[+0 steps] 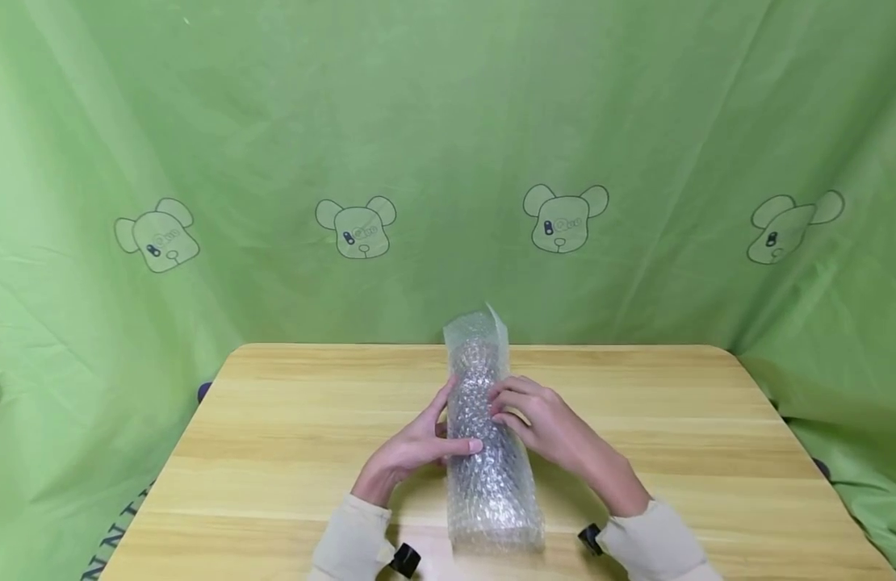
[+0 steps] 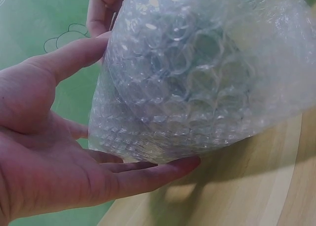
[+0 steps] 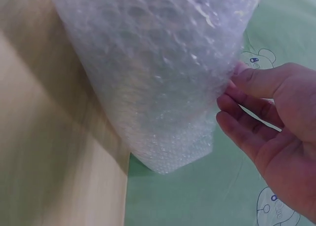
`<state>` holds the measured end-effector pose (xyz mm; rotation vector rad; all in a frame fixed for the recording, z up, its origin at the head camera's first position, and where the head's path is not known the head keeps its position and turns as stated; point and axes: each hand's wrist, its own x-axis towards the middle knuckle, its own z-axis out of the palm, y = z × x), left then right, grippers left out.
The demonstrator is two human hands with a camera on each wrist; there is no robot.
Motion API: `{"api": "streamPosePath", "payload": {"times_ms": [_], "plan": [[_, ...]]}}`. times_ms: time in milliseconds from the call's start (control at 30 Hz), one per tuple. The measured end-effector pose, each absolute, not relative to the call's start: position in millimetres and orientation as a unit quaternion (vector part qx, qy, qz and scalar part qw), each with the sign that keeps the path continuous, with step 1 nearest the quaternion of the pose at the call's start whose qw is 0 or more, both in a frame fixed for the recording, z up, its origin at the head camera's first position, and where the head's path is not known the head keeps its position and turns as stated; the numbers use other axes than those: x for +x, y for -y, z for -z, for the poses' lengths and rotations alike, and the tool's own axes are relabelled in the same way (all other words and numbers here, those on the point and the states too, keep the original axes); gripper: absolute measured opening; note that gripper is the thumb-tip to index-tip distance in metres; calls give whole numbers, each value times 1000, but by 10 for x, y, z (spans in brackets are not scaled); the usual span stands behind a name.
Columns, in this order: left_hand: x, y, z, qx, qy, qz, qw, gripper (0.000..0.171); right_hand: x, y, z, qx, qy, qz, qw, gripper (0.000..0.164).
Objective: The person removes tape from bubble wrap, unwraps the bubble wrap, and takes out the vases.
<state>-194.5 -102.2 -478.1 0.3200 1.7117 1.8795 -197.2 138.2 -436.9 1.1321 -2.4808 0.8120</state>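
A long bundle of bubble wrap point(image 1: 491, 484) is held above the table's middle, its far end reaching past the back edge. Something darker lies inside; the plastic hides its kind. My left hand point(image 1: 419, 442) grips the bundle from the left, thumb across the top. In the left wrist view, fingers point(image 2: 143, 180) of that hand extend under the bubble wrap point(image 2: 173, 78). My right hand point(image 1: 546, 415) is at the bundle's right side. The right wrist view shows its thumb and forefinger pinching the edge of the bubble wrap point(image 3: 158, 83), other fingers loosely bent.
The light wooden table point(image 1: 295, 436) has rounded back corners. Behind and beside it hangs a green cloth point(image 1: 448, 105) printed with mouse-like cartoon heads. A small dark device point(image 1: 405, 560) sits at the left wrist and another dark device point(image 1: 590, 539) at the right.
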Motion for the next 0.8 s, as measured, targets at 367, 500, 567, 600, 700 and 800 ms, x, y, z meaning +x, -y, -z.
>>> {"api": "streamPosePath", "payload": {"times_ms": [367, 500, 567, 600, 700, 800], "plan": [[-1949, 1024, 4796, 118, -644, -699, 286, 118, -1913, -1470, 4464, 383, 851, -315, 175, 17], [-1945, 1025, 4803, 121, -642, -701, 286, 119, -1891, -1507, 4467, 380, 847, -325, 179, 18], [-1942, 1027, 4804, 124, -643, -700, 286, 118, -1881, -1529, 4471, 381, 845, -327, 184, 18], [-1940, 1027, 4805, 124, -642, -700, 286, 118, -1878, -1542, 4474, 381, 845, -327, 186, 18], [-1941, 1026, 4808, 127, -639, -703, 287, 118, -1872, -1583, 4488, 380, 845, -324, 194, 19], [-1946, 1024, 4810, 127, -635, -705, 288, 118, -1863, -1627, 4495, 374, 846, -323, 198, 20]]}}
